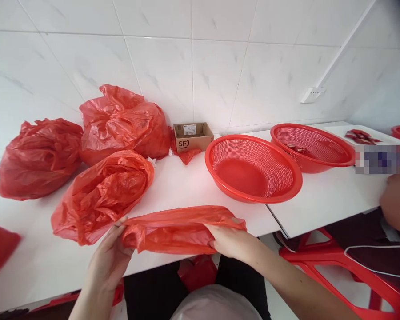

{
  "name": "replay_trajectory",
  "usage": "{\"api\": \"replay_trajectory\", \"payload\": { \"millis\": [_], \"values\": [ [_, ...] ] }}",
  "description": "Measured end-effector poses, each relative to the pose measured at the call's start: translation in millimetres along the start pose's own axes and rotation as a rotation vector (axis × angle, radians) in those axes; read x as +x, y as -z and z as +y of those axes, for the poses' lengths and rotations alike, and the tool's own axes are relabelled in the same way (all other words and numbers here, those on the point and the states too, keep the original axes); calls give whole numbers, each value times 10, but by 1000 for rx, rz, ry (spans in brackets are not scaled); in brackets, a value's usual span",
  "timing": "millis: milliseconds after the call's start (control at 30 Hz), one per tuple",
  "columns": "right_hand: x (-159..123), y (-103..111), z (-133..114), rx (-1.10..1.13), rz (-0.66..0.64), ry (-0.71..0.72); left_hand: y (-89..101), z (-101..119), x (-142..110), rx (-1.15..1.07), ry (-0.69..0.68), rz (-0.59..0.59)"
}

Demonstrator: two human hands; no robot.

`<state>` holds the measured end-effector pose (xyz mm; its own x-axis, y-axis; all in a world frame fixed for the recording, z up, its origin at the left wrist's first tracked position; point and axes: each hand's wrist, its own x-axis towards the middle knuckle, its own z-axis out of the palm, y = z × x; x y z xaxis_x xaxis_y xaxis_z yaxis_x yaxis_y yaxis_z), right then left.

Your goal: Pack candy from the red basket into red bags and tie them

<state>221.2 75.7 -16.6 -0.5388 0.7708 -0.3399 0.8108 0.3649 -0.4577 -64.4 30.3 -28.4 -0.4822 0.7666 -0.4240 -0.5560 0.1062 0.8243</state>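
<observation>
Head view: left hand (110, 258) and right hand (228, 240) both clamped on empty red plastic bag (180, 229) at white table (193, 182) edge

White bench (186, 186) against a tiled wall, loaded with red bags and baskets.

Three stuffed red plastic bags sit on its left half: one at the far left (40, 158), one at the back by the wall (123, 122), one nearer the front edge (103, 193). A flat red bag (180, 229) lies along the front edge, just beside that nearer one. A small open cardboard box (193, 135) stands at the back. To the right sit two red mesh baskets, the near basket (253, 169) empty, the far basket (311, 146) overlapping its rim. A second white surface (326, 200) adjoins on the right.
</observation>
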Motion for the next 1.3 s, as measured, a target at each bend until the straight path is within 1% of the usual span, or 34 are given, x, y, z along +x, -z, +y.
{"api": "replay_trajectory", "payload": {
  "millis": [33, 67, 100, 133, 200, 233, 267, 300, 333, 367, 400, 433, 467, 533, 600, 700, 767, 800, 867, 933, 1000, 1067, 1100, 1133, 1167, 1200, 1233, 1300],
  "values": [
    [1, 9, 22, 7, 3, -17, -22, -6, -48, 37, -55, -8],
    [17, 12, 37, 20, 2, -28, -54, -19, -131, 98, -161, -8],
    [46, 7, 46, 35, 9, -26, -93, -37, -245, 180, -328, 8],
    [85, -4, 50, 46, 19, -19, -135, -60, -377, 273, -571, 68],
    [173, -38, 50, 45, 37, -9, -225, -129, -632, 473, -1047, 130],
    [212, -57, 46, 34, 41, -8, -273, -175, -722, 621, -1190, 35],
    [243, -74, 41, 22, 41, -7, -324, -228, -769, 783, -1287, -119],
    [263, -88, 34, 19, 36, 2, -375, -286, -767, 969, -1320, -324],
    [271, -96, 27, 29, 26, 19, -425, -343, -718, 1141, -1363, -499],
    [271, -98, 22, 48, 10, 33, -468, -394, -630, 1324, -1343, -579],
    [263, -93, 19, 70, -8, 39, -499, -435, -516, 1503, -1293, -614],
    [253, -81, 22, 88, -26, 34, -516, -460, -393, 1664, -1216, -602],
    [245, -62, 32, 100, -38, 22, -514, -467, -276, 1725, -1177, -606],
    [245, -7, 72, 110, -38, 2, -457, -430, -95, 1799, -1130, -599],
    [277, 59, 137, 111, -25, -11, -343, -347, -4, 1824, -1122, -592],
    [357, 144, 230, 103, -36, -75, -149, -224, 14, 1867, -1092, -566],
    [388, 173, 245, 102, -54, -100, -65, -187, -6, 1882, -1066, -551],
    [381, 180, 227, 112, -58, -87, -46, -183, -18, 1879, -1057, -542],
    [299, 196, 134, 143, -49, -11, -50, -192, -39, 1844, -1058, -526],
    [117, 245, -18, 183, -22, 122, -92, -209, -50, 1783, -1094, -493],
    [-139, 361, -172, 236, -15, 298, -140, -225, -51, 1722, -1157, -451],
    [-392, 556, -232, 300, -2, 475, -168, -238, -48, 1671, -1225, -413],
    [-490, 678, -194, 330, 46, 530, -171, -244, -48, 1647, -1255, -401],
    [-560, 812, -97, 348, 134, 538, -165, -249, -50, 1622, -1282, -393],
    [-597, 953, 65, 349, 268, 493, -152, -254, -56, 1597, -1306, -390],
    [-604, 1095, 291, 336, 443, 382, -133, -260, -66, 1573, -1322, -385],
    [-586, 1234, 573, 290, 606, 240, -109, -268, -79, 1554, -1332, -383],
    [-514, 1477, 1248, 84, 895, -69, -57, -296, -121, 1528, -1340, -400]
  ]
}}
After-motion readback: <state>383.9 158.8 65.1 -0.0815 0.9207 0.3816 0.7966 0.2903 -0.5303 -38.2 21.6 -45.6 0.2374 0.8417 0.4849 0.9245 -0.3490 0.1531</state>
